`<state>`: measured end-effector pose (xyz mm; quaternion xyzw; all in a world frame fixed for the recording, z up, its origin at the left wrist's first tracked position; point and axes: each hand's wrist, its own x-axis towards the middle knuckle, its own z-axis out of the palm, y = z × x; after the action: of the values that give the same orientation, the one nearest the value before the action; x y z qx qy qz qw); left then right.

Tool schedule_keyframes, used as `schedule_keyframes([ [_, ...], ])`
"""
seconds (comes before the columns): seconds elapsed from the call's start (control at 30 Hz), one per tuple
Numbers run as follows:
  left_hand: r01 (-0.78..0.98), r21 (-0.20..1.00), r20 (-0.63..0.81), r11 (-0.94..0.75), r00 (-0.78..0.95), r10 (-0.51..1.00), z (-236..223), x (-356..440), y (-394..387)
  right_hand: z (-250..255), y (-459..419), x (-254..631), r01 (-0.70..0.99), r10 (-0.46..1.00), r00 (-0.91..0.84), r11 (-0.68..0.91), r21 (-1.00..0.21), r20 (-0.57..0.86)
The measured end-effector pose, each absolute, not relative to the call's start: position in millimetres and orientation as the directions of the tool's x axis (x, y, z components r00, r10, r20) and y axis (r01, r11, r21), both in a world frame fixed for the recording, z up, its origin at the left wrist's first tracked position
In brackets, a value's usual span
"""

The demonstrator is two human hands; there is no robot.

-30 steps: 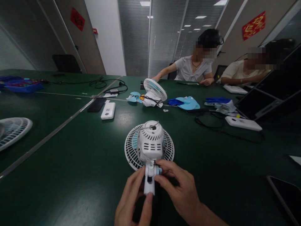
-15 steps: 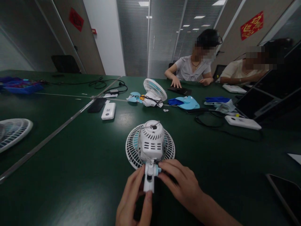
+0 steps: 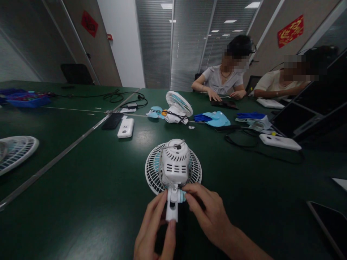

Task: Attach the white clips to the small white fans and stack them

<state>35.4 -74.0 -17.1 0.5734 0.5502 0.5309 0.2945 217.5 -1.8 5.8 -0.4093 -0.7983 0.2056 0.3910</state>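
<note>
Pinching a light-blue plastic knob [image 3: 182, 196], the right hand [image 3: 217, 215] may, by hard twisting, tip the white, round-grilled fan [image 3: 176, 168], face-down on the dark-green worktop [image 3: 103, 202], if the left hand [image 3: 151, 225], closed on the white plastic bracket [image 3: 171, 214], slips.

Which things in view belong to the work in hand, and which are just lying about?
In hand:
- fan bracket, held by left hand
- light-blue knob, at right hand's fingertips
- motor housing, round grille

Apparently just lying about:
- second fan
- white power bank marked 22
- blue tray
- phone or tablet, right edge
</note>
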Motion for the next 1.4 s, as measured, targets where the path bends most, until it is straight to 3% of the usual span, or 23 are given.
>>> schedule_keyframes([
  [0.17,0.329,0.922,0.275,-0.205,-0.184,0.944,-16.8,35.4,-73.6,1.8,-2.2,226.7,0.536,0.629,-0.466,0.76,-0.366,0.622],
  [0.23,0.339,0.916,0.289,-0.215,-0.184,0.94,-15.9,35.1,-73.1,3.7,-1.1,227.2,0.529,0.59,-0.492,0.787,-0.318,0.641],
  [0.47,0.342,0.914,0.295,-0.22,-0.185,0.937,-15.3,34.5,-73.2,9.3,2.0,222.8,0.529,0.577,-0.457,0.788,-0.315,0.677],
  [0.6,0.346,0.913,0.288,-0.214,-0.178,0.941,-15.2,34.5,-73.3,11.9,2.8,216.3,0.509,0.764,-0.35,0.641,-0.575,0.542],
  [0.67,0.347,0.914,0.283,-0.209,-0.179,0.942,-15.5,34.2,-73.1,13.0,2.2,215.9,0.488,0.812,-0.335,0.583,-0.65,0.477],
  [0.73,0.342,0.915,0.285,-0.212,-0.181,0.941,-16.1,34.0,-72.7,12.9,0.7,219.0,0.496,0.801,-0.352,0.599,-0.629,0.485],
  [0.87,0.338,0.914,0.299,-0.225,-0.186,0.936,-16.0,34.3,-72.5,11.0,-1.8,226.8,0.508,0.669,-0.454,0.737,-0.447,0.588],
  [0.93,0.345,0.911,0.302,-0.225,-0.188,0.935,-15.1,34.8,-72.7,10.7,-1.6,226.0,0.506,0.642,-0.462,0.757,-0.413,0.612],
  [1.1,0.356,0.908,0.302,-0.223,-0.186,0.935,-14.1,35.3,-73.4,13.5,-0.6,215.4,0.492,0.807,-0.38,0.59,-0.641,0.451],
  [1.17,0.351,0.91,0.298,-0.219,-0.187,0.936,-14.7,35.2,-73.6,14.1,-1.3,215.1,0.493,0.826,-0.39,0.56,-0.666,0.406],
  [1.4,0.352,0.912,0.295,-0.211,-0.204,0.934,-15.6,34.7,-72.9,11.5,-0.8,225.0,0.536,0.639,-0.486,0.757,-0.375,0.596],
])
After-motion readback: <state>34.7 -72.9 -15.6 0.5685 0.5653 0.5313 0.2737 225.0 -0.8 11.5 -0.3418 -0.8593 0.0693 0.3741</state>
